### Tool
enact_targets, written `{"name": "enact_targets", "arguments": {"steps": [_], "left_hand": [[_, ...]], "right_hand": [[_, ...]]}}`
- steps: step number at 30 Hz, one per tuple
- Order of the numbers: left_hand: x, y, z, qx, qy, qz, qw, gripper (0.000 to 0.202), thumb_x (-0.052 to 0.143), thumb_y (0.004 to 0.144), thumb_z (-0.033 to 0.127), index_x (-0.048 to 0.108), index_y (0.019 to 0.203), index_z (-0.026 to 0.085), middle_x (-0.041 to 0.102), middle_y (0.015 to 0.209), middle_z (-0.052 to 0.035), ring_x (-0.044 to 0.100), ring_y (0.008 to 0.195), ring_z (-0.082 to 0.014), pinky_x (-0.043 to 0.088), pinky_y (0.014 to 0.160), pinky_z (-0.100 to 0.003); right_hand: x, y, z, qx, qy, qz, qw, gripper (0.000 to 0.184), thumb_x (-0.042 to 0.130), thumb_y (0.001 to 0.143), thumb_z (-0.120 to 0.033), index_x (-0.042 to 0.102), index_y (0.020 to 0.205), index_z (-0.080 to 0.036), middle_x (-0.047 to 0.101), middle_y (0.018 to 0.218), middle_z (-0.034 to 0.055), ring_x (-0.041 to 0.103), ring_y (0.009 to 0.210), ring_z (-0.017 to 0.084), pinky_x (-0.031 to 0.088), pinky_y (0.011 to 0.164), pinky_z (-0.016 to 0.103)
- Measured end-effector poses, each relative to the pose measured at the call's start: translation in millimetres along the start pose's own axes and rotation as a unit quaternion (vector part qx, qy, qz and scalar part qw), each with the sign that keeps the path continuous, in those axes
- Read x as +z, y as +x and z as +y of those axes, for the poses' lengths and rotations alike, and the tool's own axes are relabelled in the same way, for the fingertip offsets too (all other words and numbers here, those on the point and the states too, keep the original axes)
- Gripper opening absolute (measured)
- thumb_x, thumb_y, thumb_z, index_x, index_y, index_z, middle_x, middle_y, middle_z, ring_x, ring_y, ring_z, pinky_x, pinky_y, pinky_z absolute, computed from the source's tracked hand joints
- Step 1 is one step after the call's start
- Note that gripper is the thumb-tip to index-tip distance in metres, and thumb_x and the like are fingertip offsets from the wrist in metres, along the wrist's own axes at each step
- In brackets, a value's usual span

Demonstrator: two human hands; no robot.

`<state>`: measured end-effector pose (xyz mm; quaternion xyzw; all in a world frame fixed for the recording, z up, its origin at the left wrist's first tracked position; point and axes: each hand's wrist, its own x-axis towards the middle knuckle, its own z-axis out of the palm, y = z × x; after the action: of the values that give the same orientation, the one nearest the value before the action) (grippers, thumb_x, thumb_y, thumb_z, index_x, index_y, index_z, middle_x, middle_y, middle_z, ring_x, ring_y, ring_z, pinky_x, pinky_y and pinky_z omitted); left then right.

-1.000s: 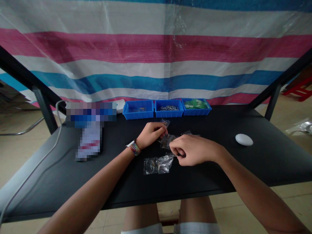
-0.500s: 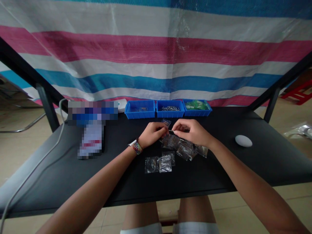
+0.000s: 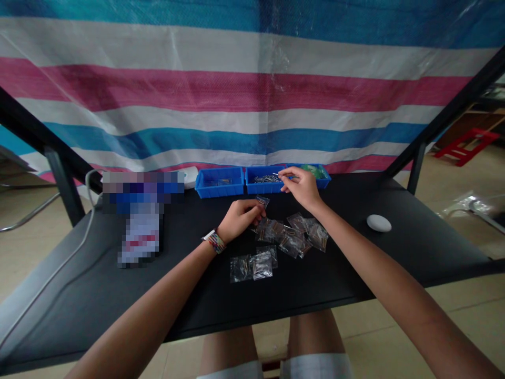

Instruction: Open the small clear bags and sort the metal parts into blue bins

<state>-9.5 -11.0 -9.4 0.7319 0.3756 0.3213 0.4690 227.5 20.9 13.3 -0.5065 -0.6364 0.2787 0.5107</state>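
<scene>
My left hand [image 3: 241, 217] is closed over the table, its thumb and fingers pinching a small clear plastic bag [image 3: 262, 200]. Over the right edge of the middle blue bin [image 3: 265, 187] is my right hand [image 3: 300, 185]. Its thumb and forefinger pinch a thin silver metal pin [image 3: 276, 174], too small to show whether it is threaded. That bin holds many similar metal pieces [image 3: 263, 179]. Below my hands lies a loose pile of clear bags [image 3: 292, 241] with thin brownish and silver pieces inside. Nearer the front edge, several more bags [image 3: 240, 268] overlap.
The left blue bin [image 3: 219, 190] holds a few small pieces; the right one [image 3: 324, 182] holds green-printed plastic. A white oval object [image 3: 379, 223] sits at right. At left are a blurred-out item [image 3: 142, 226] and a pale cable [image 3: 79, 245]. Black frame legs [image 3: 65, 184] flank the table.
My right hand has moved from beside my left hand up and away to the middle bin. My left hand still keeps the bag. The view has shifted slightly.
</scene>
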Motion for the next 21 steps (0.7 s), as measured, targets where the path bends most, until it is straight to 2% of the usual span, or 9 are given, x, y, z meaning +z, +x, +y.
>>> {"name": "enact_targets", "arguments": {"steps": [3, 6, 8, 10, 13, 15, 21], "left_hand": [[-1.6, 2, -4, 0.004, -0.015, 0.035, 0.999, 0.037, 0.055, 0.098, 0.045, 0.072, 0.083, 0.015, 0.065, 0.069, -0.0011, 0.06, 0.057, -0.0116, 0.046, 0.055, -0.021], [-4.1, 2, -6, 0.012, -0.001, 0.1, 0.995, 0.036, 0.053, 0.098, 0.042, 0.072, 0.084, 0.015, 0.066, 0.07, -0.0016, 0.061, 0.059, -0.013, 0.046, 0.056, -0.023], [-6.1, 2, -7, 0.017, 0.061, 0.159, 0.985, 0.028, 0.055, 0.096, 0.035, 0.075, 0.091, 0.017, 0.072, 0.081, -0.0038, 0.065, 0.068, -0.0154, 0.05, 0.063, -0.026], [-8.1, 3, -8, 0.022, 0.158, 0.193, 0.968, 0.026, 0.059, 0.089, 0.025, 0.079, 0.105, 0.019, 0.076, 0.098, -0.0059, 0.068, 0.08, -0.0187, 0.054, 0.075, -0.03], [-10.4, 4, -11, 0.035, 0.273, 0.159, 0.948, 0.039, 0.06, 0.082, 0.013, 0.08, 0.115, 0.022, 0.077, 0.113, -0.0078, 0.07, 0.097, -0.0246, 0.052, 0.095, -0.041], [-11.0, 5, -13, 0.049, 0.301, 0.126, 0.944, 0.036, 0.06, 0.085, 0.013, 0.081, 0.113, 0.022, 0.078, 0.116, -0.0082, 0.07, 0.106, -0.0275, 0.048, 0.103, -0.046], [-11.7, 7, -17, 0.076, 0.315, 0.103, 0.94, 0.021, 0.063, 0.094, 0.025, 0.08, 0.105, 0.022, 0.077, 0.117, -0.0085, 0.069, 0.11, -0.0275, 0.045, 0.104, -0.047]], "right_hand": [[-1, 7, 2, 0.007, -0.045, -0.017, 0.999, 0.031, 0.064, 0.09, -0.036, 0.078, 0.11, -0.017, 0.075, 0.11, 0.0111, 0.068, 0.059, 0.014, 0.054, 0.054, 0.029], [-5, 1, -1, -0.05, -0.121, 0.021, 0.991, 0.024, 0.062, 0.091, -0.027, 0.08, 0.102, -0.017, 0.073, 0.109, 0.0109, 0.063, 0.062, 0.014, 0.053, 0.061, 0.03], [-6, -8, -4, -0.089, -0.153, 0.013, 0.984, 0.019, 0.061, 0.09, -0.021, 0.079, 0.096, -0.018, 0.072, 0.102, 0.0087, 0.059, 0.063, 0.014, 0.051, 0.065, 0.03], [-5, -19, -5, -0.118, -0.158, -0.044, 0.979, 0.018, 0.06, 0.091, -0.018, 0.078, 0.094, -0.018, 0.071, 0.097, 0.0067, 0.057, 0.064, 0.014, 0.05, 0.067, 0.029], [-3, -32, -3, -0.148, -0.162, -0.132, 0.967, 0.018, 0.06, 0.093, -0.016, 0.077, 0.099, -0.018, 0.071, 0.1, 0.0057, 0.059, 0.068, 0.013, 0.048, 0.07, 0.028], [-2, -36, 0, -0.155, -0.183, -0.158, 0.958, 0.019, 0.061, 0.093, -0.014, 0.077, 0.101, -0.018, 0.07, 0.1, 0.0052, 0.06, 0.071, 0.013, 0.046, 0.07, 0.027], [-4, -33, 11, -0.132, -0.202, -0.17, 0.956, 0.019, 0.062, 0.093, -0.012, 0.078, 0.1, -0.018, 0.069, 0.094, 0.0035, 0.058, 0.071, 0.012, 0.042, 0.07, 0.026]]}}
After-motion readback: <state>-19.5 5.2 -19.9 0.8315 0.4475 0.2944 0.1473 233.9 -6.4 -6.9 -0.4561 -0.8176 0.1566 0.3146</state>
